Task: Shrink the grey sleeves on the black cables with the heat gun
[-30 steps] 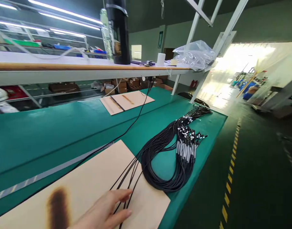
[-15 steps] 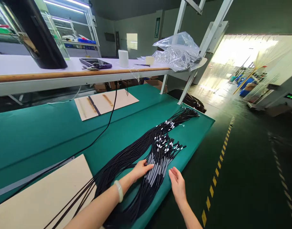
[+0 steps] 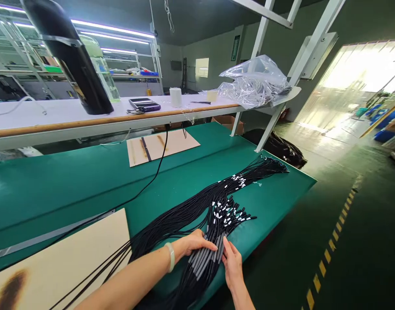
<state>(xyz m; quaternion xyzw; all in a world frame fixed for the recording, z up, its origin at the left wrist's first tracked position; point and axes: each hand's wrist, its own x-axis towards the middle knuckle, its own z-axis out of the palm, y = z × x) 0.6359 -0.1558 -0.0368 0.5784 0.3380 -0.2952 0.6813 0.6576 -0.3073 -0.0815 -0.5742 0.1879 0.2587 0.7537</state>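
Note:
A thick bundle of black cables (image 3: 184, 206) runs across the green bench, with white tags near the ends. Grey sleeves (image 3: 202, 260) cover a band of the nearer, folded-back part. My left hand (image 3: 199, 242) grips this bundle from the left, thumb lying across the grey sleeves; a pale bangle (image 3: 170, 257) is on that wrist. From the right, my right hand (image 3: 232, 260) closes its fingers against the same sleeved band. The fingertips beneath the cables are hidden. Tagged cable ends (image 3: 228, 213) fan out just beyond both hands.
A raised shelf (image 3: 119, 122) holds a dark bottle (image 3: 87, 82), a phone (image 3: 144, 104), a white roll (image 3: 175, 97) and plastic bags (image 3: 252, 86). Tan boards (image 3: 87, 254) lie at left. A loose black cord (image 3: 158, 172) crosses the bench. The green bench (image 3: 275, 206) ends at right.
My right hand has moved left onto the sleeved cables, from being apart with nothing in it. The left hand stays on the bundle. The camera view has shifted.

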